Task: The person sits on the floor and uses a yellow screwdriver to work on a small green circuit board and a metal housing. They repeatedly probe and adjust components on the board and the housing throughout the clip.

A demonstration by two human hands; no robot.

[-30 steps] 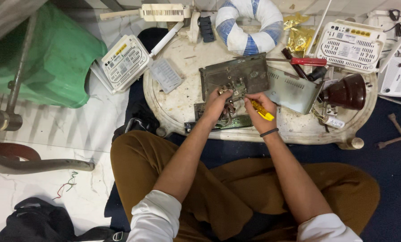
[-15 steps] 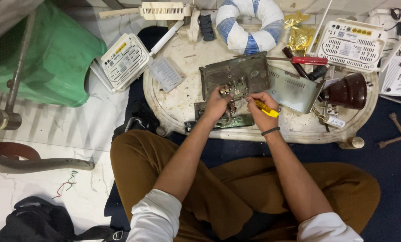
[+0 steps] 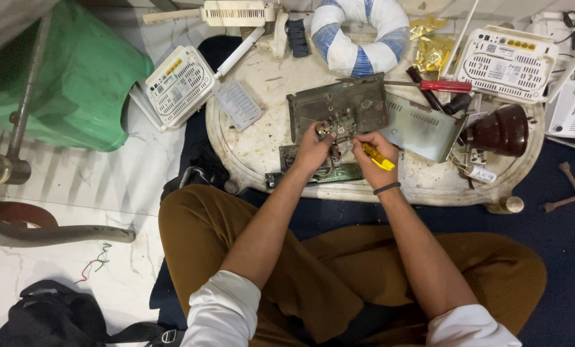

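Observation:
A dirty grey circuit board (image 3: pixel 339 106) lies on a round white table (image 3: pixel 261 148) in front of me. My left hand (image 3: pixel 313 149) pinches a small part at the board's near edge. My right hand (image 3: pixel 372 159) grips a yellow-handled tool (image 3: pixel 378 157) with its tip at the same spot. A second green board (image 3: pixel 326 172) lies under both hands at the table's front edge.
On the table: a red-handled screwdriver (image 3: pixel 438 85), a grey metal casing (image 3: pixel 416 125), a dark brown dome-shaped object (image 3: pixel 503 128), a blue-and-white cloth ring (image 3: pixel 359 35). White routers (image 3: pixel 179 83) (image 3: pixel 506 61) sit left and right. A green plastic stool (image 3: pixel 75 77) stands at left.
Both hands have stayed at the board's near edge; the right hand with the yellow tool has shifted slightly toward the left hand.

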